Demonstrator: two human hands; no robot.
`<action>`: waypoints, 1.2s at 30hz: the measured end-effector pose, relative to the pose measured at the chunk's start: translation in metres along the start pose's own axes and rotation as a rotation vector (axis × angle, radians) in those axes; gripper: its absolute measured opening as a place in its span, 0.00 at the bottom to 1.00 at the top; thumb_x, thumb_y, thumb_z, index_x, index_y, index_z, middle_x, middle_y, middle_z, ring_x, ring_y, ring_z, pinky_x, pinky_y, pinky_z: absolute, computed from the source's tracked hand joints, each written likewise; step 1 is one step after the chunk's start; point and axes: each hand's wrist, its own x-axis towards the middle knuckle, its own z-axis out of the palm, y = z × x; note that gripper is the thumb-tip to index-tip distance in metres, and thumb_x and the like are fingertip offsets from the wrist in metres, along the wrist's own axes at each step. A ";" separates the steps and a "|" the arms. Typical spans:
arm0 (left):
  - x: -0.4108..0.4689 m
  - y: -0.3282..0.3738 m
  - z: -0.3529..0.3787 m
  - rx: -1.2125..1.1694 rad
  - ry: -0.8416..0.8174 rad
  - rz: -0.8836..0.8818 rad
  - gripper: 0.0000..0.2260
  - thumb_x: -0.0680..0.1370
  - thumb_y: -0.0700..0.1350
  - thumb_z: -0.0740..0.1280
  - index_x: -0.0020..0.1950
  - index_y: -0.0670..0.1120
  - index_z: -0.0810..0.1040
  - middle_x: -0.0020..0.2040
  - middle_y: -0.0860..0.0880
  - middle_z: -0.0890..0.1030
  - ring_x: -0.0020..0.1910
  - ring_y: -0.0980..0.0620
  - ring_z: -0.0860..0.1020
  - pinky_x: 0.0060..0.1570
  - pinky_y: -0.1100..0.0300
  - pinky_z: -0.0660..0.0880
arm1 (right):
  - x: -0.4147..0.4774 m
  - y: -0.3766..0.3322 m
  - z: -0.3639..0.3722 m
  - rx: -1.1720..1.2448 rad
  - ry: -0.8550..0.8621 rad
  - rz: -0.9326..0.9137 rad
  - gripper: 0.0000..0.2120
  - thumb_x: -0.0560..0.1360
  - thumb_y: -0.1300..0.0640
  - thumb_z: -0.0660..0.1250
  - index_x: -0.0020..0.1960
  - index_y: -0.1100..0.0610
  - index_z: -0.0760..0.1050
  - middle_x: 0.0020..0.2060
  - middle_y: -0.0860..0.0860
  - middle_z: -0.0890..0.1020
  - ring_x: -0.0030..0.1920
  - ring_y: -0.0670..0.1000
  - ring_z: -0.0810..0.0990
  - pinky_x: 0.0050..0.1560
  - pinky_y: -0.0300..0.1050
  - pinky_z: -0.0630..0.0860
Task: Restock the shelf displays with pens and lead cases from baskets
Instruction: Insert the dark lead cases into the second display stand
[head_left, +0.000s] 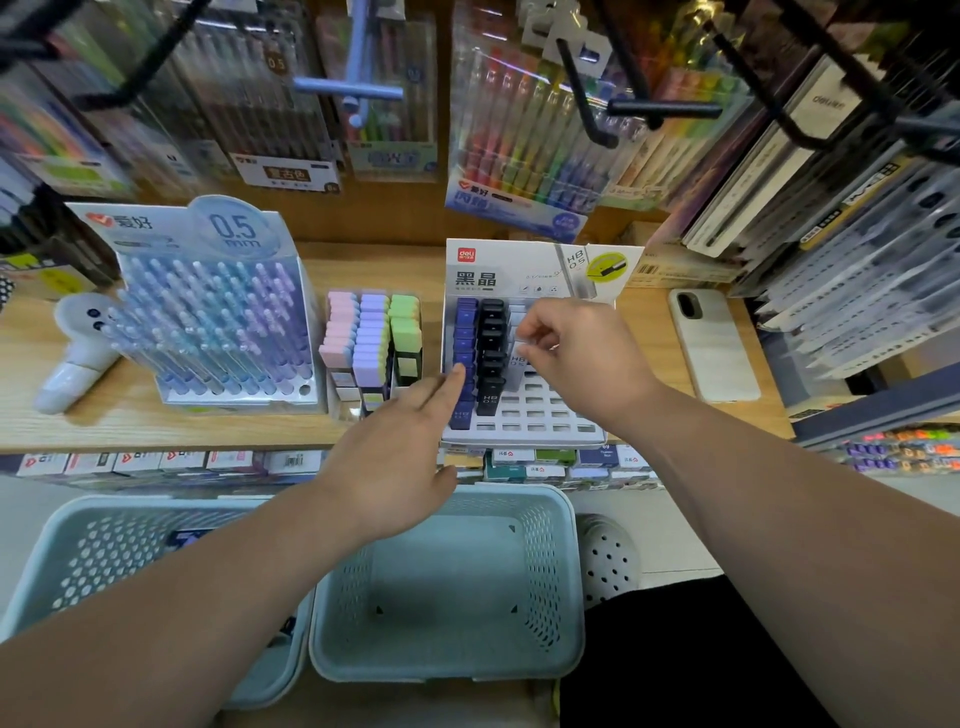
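Now both hands work at the lead case display (524, 415), filling its slots.

Right hand (582, 348) fingers (530, 325) pinch a clear lead case (519, 364) above the display's third row, likely to push it in. Left hand (400, 467) fingers are open, one touching the blue row (464, 358) to steady it. Two baskets (447, 660) sit below the display; the one straight under it looks empty.

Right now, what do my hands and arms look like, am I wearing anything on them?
Both arms are bare to the frame edge: no sleeves show. The left hand and right hand wear no gloves, and no rings, watch or bracelets show on the fingers or wrists in view.
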 end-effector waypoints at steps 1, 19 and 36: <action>0.000 0.000 0.000 -0.003 0.002 0.002 0.43 0.80 0.54 0.65 0.82 0.53 0.36 0.82 0.54 0.49 0.74 0.48 0.65 0.68 0.52 0.70 | 0.000 0.000 -0.001 -0.005 -0.005 -0.002 0.04 0.74 0.62 0.74 0.47 0.57 0.81 0.42 0.51 0.84 0.43 0.52 0.81 0.46 0.52 0.80; 0.001 -0.003 0.001 -0.019 -0.001 -0.006 0.43 0.80 0.56 0.66 0.82 0.54 0.36 0.79 0.52 0.60 0.72 0.47 0.67 0.70 0.52 0.69 | -0.006 -0.001 -0.005 -0.212 -0.053 -0.078 0.06 0.75 0.58 0.72 0.51 0.53 0.85 0.48 0.51 0.82 0.41 0.55 0.81 0.41 0.50 0.79; -0.104 -0.131 0.002 -0.235 -0.018 -0.475 0.20 0.79 0.51 0.69 0.70 0.50 0.74 0.64 0.47 0.80 0.53 0.47 0.80 0.48 0.58 0.73 | -0.069 -0.057 0.022 -0.180 -0.263 -0.208 0.09 0.76 0.48 0.71 0.43 0.52 0.80 0.35 0.45 0.76 0.38 0.50 0.77 0.38 0.45 0.72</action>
